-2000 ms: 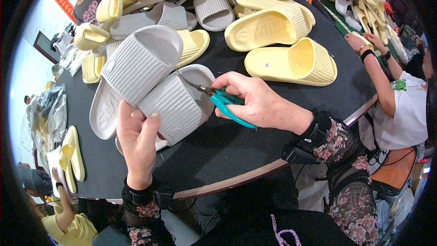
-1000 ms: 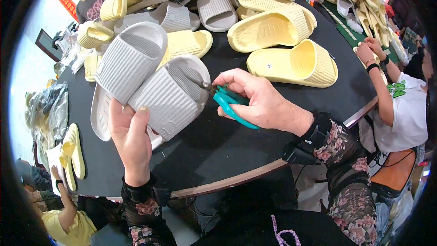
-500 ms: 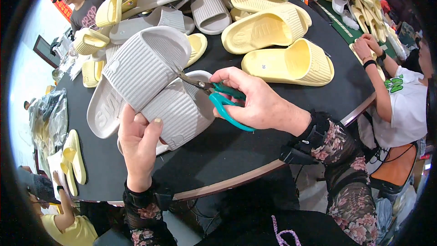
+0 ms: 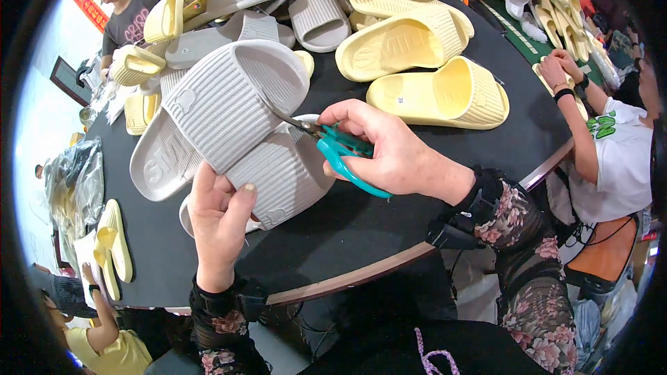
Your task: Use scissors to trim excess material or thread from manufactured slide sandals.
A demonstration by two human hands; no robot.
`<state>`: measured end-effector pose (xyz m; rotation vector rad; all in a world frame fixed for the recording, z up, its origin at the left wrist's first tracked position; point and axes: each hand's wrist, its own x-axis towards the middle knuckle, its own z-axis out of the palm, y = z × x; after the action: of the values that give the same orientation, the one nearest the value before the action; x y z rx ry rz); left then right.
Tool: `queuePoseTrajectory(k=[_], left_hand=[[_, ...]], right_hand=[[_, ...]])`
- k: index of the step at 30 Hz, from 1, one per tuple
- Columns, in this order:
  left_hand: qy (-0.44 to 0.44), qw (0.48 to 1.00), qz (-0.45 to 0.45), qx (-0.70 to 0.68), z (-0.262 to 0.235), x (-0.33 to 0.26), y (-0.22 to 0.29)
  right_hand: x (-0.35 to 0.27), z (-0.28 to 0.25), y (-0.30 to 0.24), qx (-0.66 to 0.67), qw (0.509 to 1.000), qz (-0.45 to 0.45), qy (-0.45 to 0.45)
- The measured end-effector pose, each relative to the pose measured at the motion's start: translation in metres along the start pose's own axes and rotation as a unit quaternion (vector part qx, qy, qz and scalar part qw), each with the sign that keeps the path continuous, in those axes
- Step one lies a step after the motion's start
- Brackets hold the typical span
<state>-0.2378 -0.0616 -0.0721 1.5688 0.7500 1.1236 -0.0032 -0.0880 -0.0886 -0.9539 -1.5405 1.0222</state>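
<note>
My left hand (image 4: 221,232) grips a pair of light grey ribbed slippers near the lower edges of their straps. The upper grey slipper (image 4: 221,103) overlaps the lower grey slipper (image 4: 283,179), which is partly hidden beneath it. In my right hand (image 4: 406,149) are scissors (image 4: 342,165) with teal handles, my fingers through the loops. Their dark blades point left and reach the side edge of the upper slipper's strap; the tips are hard to make out against it.
Yellow slippers (image 4: 483,97) lie right of the pair on the black table (image 4: 389,226). Beyond is a heap of grey and yellow slippers (image 4: 318,22). A yellow pair (image 4: 119,243) stands at the left edge. Co-workers sit at right and lower left; another person (image 4: 132,10) is at the far left.
The upper grey slipper has turned and shifted a little to the right, with my left hand moving along. The scissors have moved slightly left, their blades along the strap edge.
</note>
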Motion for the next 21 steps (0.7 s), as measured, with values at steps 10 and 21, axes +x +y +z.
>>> queuePoseTrajectory(k=[10, 21], left_hand=[[0.005, 0.999, -0.026, 0.024, 0.0008, -0.0003, 0.0023], [-0.048, 0.997, 0.009, 0.062, -0.0041, -0.0031, 0.0014]], right_hand=[[0.0003, -0.0013, -0.0053, 0.009, 1.0, -0.001, -0.016], [0.0003, -0.001, -0.0057, 0.019, 1.0, -0.011, 0.001]])
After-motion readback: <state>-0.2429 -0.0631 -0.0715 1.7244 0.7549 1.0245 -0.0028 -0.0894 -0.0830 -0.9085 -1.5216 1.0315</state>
